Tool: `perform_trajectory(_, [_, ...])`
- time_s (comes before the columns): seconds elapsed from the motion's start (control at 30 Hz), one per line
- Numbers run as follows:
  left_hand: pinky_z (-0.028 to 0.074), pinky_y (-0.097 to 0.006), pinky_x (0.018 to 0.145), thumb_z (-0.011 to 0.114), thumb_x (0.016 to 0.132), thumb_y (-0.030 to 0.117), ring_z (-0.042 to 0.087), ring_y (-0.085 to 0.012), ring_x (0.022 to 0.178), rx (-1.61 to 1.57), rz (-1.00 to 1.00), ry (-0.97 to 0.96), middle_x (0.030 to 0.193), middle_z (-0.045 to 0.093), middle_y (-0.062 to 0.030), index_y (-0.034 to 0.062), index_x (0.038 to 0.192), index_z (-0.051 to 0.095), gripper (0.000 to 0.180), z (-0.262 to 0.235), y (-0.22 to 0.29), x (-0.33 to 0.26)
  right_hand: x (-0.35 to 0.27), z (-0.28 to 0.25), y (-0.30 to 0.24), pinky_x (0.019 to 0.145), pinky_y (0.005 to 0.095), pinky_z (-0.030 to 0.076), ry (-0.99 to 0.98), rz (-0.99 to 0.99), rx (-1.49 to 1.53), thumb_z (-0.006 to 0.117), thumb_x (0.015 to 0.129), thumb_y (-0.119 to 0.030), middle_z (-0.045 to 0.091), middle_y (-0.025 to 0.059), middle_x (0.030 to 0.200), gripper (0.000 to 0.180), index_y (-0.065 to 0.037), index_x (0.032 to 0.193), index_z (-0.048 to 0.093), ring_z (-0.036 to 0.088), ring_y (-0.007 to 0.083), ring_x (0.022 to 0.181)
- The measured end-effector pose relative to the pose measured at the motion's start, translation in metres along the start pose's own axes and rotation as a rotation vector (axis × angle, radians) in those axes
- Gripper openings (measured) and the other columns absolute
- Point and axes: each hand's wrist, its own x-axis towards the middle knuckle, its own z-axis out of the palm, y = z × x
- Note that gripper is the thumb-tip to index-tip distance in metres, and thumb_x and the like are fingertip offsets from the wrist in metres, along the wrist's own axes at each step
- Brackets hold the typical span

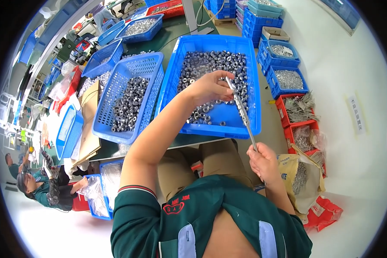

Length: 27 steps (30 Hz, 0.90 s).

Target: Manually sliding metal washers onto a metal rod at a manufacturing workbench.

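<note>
A thin metal rod slants over the large blue bin, with several small silver ring-like pieces along its upper part. My right hand is closed round the rod's lower end, just beyond the bin's near edge. At the rod's upper end my left hand has its fingers curled in against it; whether a small piece is also between those fingers is hidden. Below my left hand, many small dark-grey and silver metal nuts lie in the bin, crowded toward its far side.
Left of the bin stands a blue perforated basket of similar nuts. Cardboard lies beside it. On the right, stacked blue crates, red bins and a yellowish sack line the floor. A co-worker sits far left.
</note>
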Motion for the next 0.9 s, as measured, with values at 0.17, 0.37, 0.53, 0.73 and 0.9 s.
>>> perform_trajectory(0.17, [0.051,-0.029,0.072,0.067,0.081,0.013,0.063,-0.0204,0.088,0.114,-0.035,-0.107,0.091,0.062,-0.0072,0.0021,0.125,0.040,0.052,0.000,0.006,0.002,0.005,-0.001,-0.001,0.036,0.0161,0.025,0.052,-0.021,-0.022,0.052,0.090,-0.014,0.040,-0.0059,0.057,0.012,-0.003,0.086,0.049,0.034,0.0007,0.040])
perform_trajectory(0.37, [0.049,-0.034,0.072,0.066,0.077,0.016,0.063,-0.0239,0.080,1.299,0.226,0.184,0.089,0.065,-0.0078,0.0085,0.093,0.066,0.018,-0.014,-0.027,0.021,0.003,-0.003,0.000,0.034,0.0160,0.023,0.117,-0.029,-0.013,0.052,0.088,-0.011,0.037,-0.0048,0.053,0.011,-0.001,0.087,0.049,0.030,0.0012,0.038])
perform_trajectory(0.53, [0.048,-0.039,0.081,0.065,0.071,0.014,0.058,-0.0279,0.094,1.830,0.401,0.019,0.096,0.059,-0.0090,0.0095,0.093,0.064,0.022,-0.003,-0.050,0.025,-0.002,-0.004,0.000,0.034,0.0156,0.024,0.100,-0.009,-0.011,0.052,0.088,-0.011,0.037,-0.0053,0.053,0.010,-0.001,0.087,0.050,0.030,0.0008,0.038])
perform_trajectory(0.73, [0.049,-0.039,0.077,0.062,0.072,0.011,0.058,-0.0292,0.093,1.947,0.250,0.046,0.093,0.060,-0.0110,0.0062,0.086,0.060,0.016,0.000,-0.056,0.029,-0.002,-0.006,0.002,0.034,0.0155,0.023,0.101,-0.006,0.030,0.054,0.088,-0.011,0.038,-0.0051,0.054,0.011,-0.001,0.087,0.049,0.030,0.0010,0.038])
perform_trajectory(0.9, [0.049,-0.039,0.074,0.071,0.069,0.016,0.061,-0.0282,0.084,1.550,0.130,0.222,0.089,0.063,-0.0113,0.0037,0.089,0.062,0.025,-0.001,-0.038,0.026,-0.002,-0.009,0.005,0.034,0.0156,0.023,0.088,-0.020,0.030,0.054,0.088,-0.011,0.038,-0.0051,0.055,0.011,-0.001,0.087,0.049,0.031,0.0012,0.038])
